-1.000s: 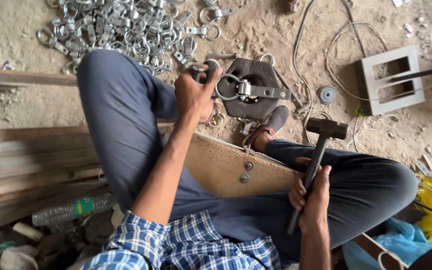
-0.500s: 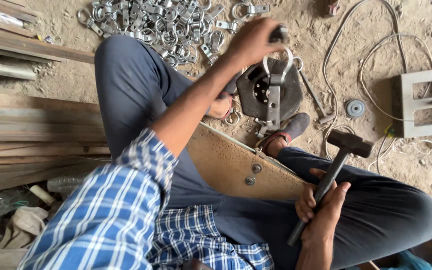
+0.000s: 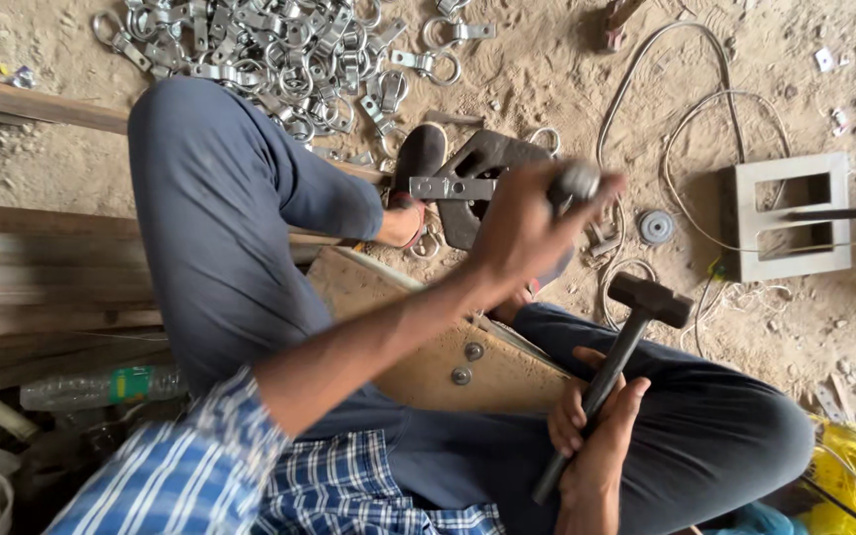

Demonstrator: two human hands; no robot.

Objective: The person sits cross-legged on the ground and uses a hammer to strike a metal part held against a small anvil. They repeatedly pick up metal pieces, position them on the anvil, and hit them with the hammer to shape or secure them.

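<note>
Left grip (image 3: pixel 527 233) now clenched on a flat metal bracket (image 3: pixel 453 187), swung center from the hardware pile; right hand (image 3: pixel 596 426) keeps gripping the hammer (image 3: pixel 611 372), so I'd guess striking's close.

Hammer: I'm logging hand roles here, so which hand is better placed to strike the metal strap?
Right. The right hand grips the hammer, its head raised near the metal strap; the left hand is busy holding that strap.
</note>
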